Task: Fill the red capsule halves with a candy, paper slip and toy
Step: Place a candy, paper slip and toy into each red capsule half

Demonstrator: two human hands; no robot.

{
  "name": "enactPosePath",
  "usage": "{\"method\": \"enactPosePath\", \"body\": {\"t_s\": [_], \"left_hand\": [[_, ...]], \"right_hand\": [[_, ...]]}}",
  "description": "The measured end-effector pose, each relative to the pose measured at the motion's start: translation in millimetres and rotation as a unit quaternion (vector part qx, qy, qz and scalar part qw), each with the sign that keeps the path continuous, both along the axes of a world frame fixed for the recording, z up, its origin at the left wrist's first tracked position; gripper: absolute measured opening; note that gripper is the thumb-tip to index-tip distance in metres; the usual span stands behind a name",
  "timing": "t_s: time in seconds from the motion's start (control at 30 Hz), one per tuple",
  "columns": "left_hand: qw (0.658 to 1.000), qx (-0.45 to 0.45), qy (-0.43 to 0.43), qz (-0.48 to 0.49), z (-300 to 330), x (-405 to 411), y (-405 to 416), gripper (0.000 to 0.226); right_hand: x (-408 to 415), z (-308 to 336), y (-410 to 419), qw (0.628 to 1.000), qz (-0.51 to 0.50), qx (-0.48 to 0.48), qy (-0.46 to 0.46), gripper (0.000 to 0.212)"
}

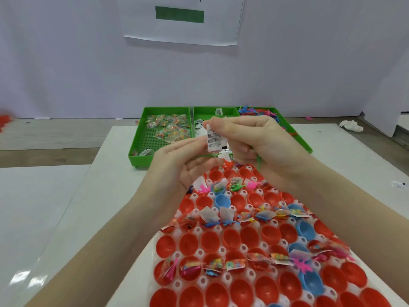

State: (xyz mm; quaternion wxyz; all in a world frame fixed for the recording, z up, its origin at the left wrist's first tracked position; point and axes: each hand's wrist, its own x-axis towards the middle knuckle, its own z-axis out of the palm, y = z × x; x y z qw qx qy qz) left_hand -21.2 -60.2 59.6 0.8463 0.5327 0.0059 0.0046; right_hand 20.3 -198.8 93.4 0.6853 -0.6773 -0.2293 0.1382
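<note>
1 slip (214, 139), 2 hands (261, 138), 3 trays (141, 131)

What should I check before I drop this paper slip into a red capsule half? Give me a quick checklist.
1. Paper slip pinched in right hand: ok.
2. Left hand also on the slip: ok.
3. Only one slip held: cannot tell.
4. Empty red capsule halves open in the white holder tray: ok.
5. Middle green tray still has slips: ok.
6. Slip folded small enough to fit: cannot tell.
</note>
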Motion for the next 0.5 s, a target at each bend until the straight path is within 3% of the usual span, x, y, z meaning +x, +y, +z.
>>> {"method": "enactPosePath", "body": {"t_s": [0.13,0.3,0.37,0.5], "left_hand": [[1.000,-0.008,-0.018,-0.014,6,-27,-3,0.040],[0.989,0.114,-0.089,0.044,0,-48,-6,0.021],[0.986,0.134,-0.085,0.057,-4,-55,-4,0.020],[0.986,0.137,-0.058,0.075,-6,-68,-1,0.016]], "right_hand": [[-18,-6,1,0.999,0.002,0.022,-0.025,0.025],[-40,-13,6,0.998,0.006,0.028,-0.063,0.021],[-48,-11,6,0.999,0.019,-0.006,-0.042,0.021],[-58,-6,-3,0.996,0.068,-0.021,0.052,0.039]]}}
